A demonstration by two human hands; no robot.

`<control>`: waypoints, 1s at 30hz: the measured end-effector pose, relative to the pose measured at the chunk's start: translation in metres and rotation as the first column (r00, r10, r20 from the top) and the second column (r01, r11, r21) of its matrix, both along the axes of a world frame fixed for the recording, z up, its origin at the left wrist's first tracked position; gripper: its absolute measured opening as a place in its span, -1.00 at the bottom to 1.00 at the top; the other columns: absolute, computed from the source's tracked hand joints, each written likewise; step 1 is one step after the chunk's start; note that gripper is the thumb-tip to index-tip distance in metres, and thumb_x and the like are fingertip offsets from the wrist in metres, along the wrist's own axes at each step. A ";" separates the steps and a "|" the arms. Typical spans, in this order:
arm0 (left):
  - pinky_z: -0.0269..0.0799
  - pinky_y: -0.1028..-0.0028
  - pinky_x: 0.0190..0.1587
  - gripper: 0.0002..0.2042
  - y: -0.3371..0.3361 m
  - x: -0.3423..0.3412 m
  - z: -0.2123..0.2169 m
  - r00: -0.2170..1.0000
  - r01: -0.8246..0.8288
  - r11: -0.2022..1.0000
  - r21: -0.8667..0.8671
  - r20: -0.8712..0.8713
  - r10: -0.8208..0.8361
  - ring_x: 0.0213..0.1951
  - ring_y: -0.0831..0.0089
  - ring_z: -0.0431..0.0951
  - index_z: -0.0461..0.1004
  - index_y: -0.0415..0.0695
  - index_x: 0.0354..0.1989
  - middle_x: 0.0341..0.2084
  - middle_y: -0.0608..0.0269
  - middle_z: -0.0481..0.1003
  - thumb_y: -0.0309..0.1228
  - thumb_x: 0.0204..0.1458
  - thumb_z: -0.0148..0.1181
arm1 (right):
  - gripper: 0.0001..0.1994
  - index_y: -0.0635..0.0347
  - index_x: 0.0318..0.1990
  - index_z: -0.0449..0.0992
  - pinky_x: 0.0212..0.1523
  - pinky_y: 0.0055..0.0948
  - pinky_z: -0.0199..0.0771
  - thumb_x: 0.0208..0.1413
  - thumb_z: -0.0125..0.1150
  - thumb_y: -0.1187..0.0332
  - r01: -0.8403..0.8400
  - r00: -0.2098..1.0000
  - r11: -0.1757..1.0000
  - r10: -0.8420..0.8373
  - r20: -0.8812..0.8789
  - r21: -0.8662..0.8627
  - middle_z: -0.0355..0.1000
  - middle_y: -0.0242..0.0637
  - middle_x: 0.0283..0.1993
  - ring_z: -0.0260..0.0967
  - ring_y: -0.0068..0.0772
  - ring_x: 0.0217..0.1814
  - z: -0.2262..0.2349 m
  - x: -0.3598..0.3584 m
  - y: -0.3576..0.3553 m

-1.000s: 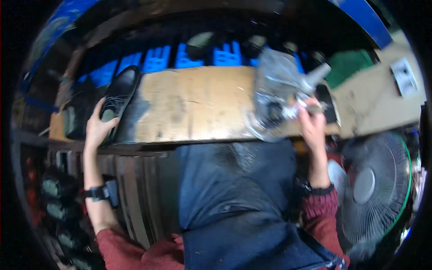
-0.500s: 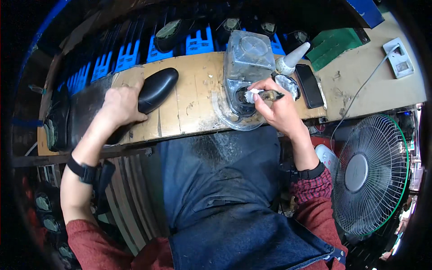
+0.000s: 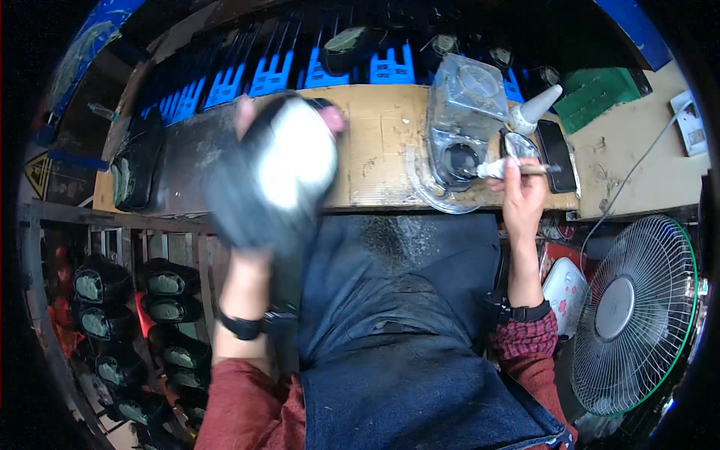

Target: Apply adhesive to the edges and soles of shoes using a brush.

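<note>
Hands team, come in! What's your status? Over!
Left hand gripping black shoe, blurred. Right hand holding brush, tip by dark pot. Smartphone close beside right hand.

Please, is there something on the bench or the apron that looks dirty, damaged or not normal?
Yes, two things. The dark apron has a patch with pale streaks on the lap, unlike the cloth around it. The tan board carries dark smudges. Both look like marks of use, though I cannot tell whether anything spilled.

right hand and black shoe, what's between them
From the right hand toward the black shoe, the head view shows a brush-like tool, the black pot, a clear dish and brown bench top.
</note>
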State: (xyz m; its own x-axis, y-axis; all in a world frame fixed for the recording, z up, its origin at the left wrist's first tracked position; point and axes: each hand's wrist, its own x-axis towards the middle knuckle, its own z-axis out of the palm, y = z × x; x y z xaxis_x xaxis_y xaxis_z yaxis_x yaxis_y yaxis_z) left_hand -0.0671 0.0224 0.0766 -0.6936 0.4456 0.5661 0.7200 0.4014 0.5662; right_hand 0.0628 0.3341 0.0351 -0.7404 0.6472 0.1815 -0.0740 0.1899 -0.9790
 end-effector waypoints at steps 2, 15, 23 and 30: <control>0.37 0.24 0.06 -0.56 0.002 0.031 -0.034 0.991 -0.053 0.999 0.007 -0.120 0.054 0.03 0.08 0.43 0.24 -0.25 0.11 0.00 -0.11 0.39 -0.49 0.02 0.11 | -0.86 0.28 -0.26 0.30 -0.53 -0.62 0.46 0.27 0.00 0.38 0.054 0.997 0.998 -0.055 -0.061 -0.010 0.44 -0.23 -0.41 0.45 -0.53 -0.52 0.000 0.004 -0.009; 0.26 0.08 0.15 -0.51 -0.017 0.095 -0.083 0.992 -0.016 0.999 0.031 -0.128 0.020 0.07 -0.08 0.39 0.26 -0.42 0.09 0.02 -0.20 0.38 -0.31 0.04 -0.10 | -0.81 0.28 -0.37 0.36 -0.70 -0.64 0.32 0.18 0.12 0.35 -0.399 0.902 0.877 0.428 0.056 -0.268 0.44 -0.30 -0.59 0.35 -0.61 -0.69 0.033 -0.067 -0.109; 0.24 0.05 0.15 -0.42 -0.022 0.099 -0.091 0.998 -0.003 0.999 0.040 -0.069 0.005 0.08 -0.09 0.38 0.26 -0.45 0.09 0.02 -0.21 0.38 -0.18 0.02 -0.16 | -0.83 0.26 -0.37 0.34 -0.74 -0.66 0.23 0.21 0.06 0.36 -0.413 0.906 0.899 0.422 0.030 -0.147 0.40 -0.36 -0.61 0.28 -0.65 -0.74 0.023 -0.068 -0.111; 0.24 0.05 0.15 -0.42 -0.018 0.101 -0.086 0.999 -0.023 0.999 0.039 -0.045 0.025 0.08 -0.09 0.38 0.25 -0.45 0.10 0.03 -0.21 0.38 -0.16 0.04 -0.18 | -0.75 0.28 -0.41 0.40 -0.67 -0.65 0.29 0.18 0.10 0.26 -0.295 0.936 0.950 0.308 0.171 -0.101 0.41 -0.34 -0.62 0.31 -0.65 -0.70 0.000 -0.137 -0.103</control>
